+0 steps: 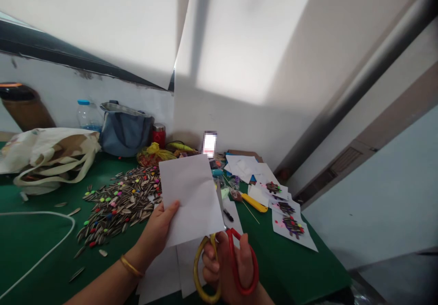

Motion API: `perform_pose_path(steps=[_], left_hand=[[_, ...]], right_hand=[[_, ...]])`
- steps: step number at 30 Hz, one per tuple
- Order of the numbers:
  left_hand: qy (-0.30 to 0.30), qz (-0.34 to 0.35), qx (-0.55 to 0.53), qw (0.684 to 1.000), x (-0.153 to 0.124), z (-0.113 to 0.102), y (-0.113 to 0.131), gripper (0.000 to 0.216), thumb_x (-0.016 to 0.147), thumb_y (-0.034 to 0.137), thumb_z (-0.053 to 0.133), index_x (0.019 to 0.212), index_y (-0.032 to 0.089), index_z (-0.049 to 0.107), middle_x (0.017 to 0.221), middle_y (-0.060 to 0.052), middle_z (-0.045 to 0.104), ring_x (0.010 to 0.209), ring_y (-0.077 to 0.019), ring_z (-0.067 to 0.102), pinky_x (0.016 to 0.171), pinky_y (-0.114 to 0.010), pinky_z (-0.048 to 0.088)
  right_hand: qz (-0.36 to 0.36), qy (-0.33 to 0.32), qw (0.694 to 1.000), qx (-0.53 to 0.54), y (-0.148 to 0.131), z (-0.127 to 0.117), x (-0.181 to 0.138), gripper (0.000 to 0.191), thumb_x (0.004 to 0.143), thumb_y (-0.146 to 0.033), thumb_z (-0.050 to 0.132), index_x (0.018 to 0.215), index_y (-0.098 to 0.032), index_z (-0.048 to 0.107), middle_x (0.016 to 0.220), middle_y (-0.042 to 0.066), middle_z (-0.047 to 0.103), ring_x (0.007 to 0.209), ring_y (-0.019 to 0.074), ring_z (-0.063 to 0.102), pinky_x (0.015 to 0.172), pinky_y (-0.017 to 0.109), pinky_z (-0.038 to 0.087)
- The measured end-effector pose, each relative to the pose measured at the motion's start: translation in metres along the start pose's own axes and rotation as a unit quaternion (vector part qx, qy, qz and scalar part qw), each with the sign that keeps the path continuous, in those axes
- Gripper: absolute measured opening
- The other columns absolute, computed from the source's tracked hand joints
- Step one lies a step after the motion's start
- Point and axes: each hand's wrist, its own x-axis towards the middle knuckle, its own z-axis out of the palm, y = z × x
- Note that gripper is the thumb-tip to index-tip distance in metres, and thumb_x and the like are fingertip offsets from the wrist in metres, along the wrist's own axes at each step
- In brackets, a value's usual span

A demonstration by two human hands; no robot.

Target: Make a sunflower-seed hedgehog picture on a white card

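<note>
My left hand pinches the lower left edge of a white sheet of paper, held up over the green table. My right hand grips scissors with one yellow and one red handle loop; the blades run up along the sheet's right edge and are mostly hidden behind it. A gold bangle sits on my left wrist. More white sheets lie on the table under both hands.
A heap of sunflower seeds with coloured beads lies to the left. Paper cards with seed-and-bead pictures lie to the right, beside a yellow cutter. Bags, a water bottle and a red jar line the wall. A white cord crosses the left.
</note>
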Motion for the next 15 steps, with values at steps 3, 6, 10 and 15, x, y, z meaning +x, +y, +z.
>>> perform_pose_path(steps=[3,6,10,15], left_hand=[[0.009,-0.008,-0.006,1.000,0.001,-0.001,0.001,0.047,0.073,0.032,0.078,0.115,0.016,0.064,0.085,-0.008,0.078,0.068,-0.0223,0.073,0.057,-0.027,0.057],[0.009,-0.013,-0.003,1.000,0.003,-0.004,0.001,0.048,0.071,0.033,0.079,0.114,0.017,0.064,0.081,-0.007,0.077,0.067,-0.0227,0.073,0.053,-0.026,0.055],[-0.002,0.024,0.011,1.000,0.005,-0.008,0.000,0.051,0.069,0.040,0.081,0.111,0.016,0.065,0.086,-0.007,0.077,0.073,-0.0223,0.072,0.059,-0.026,0.055],[0.024,0.094,0.087,0.991,0.008,-0.014,0.003,0.044,0.065,0.044,0.083,0.098,0.016,0.071,0.086,-0.006,0.077,0.073,-0.0197,0.070,0.059,-0.022,0.053]], right_hand=[[0.001,0.007,1.000,-0.005,-0.003,0.001,0.000,0.061,0.073,-0.078,0.059,0.094,-0.021,0.054,0.082,0.003,0.055,0.059,0.0101,0.040,0.055,0.023,0.022],[-0.001,0.018,1.000,-0.011,-0.004,0.001,0.000,0.061,0.073,-0.078,0.058,0.093,-0.021,0.053,0.081,0.003,0.054,0.059,0.0102,0.038,0.055,0.023,0.022],[0.000,0.014,1.000,-0.001,-0.004,-0.001,0.001,0.057,0.078,-0.077,0.053,0.091,-0.021,0.053,0.082,0.003,0.054,0.059,0.0102,0.038,0.055,0.023,0.021],[0.016,0.010,1.000,0.008,-0.006,-0.007,0.000,0.055,0.082,-0.074,0.051,0.094,-0.021,0.053,0.083,0.004,0.056,0.059,0.0102,0.040,0.055,0.023,0.022]])
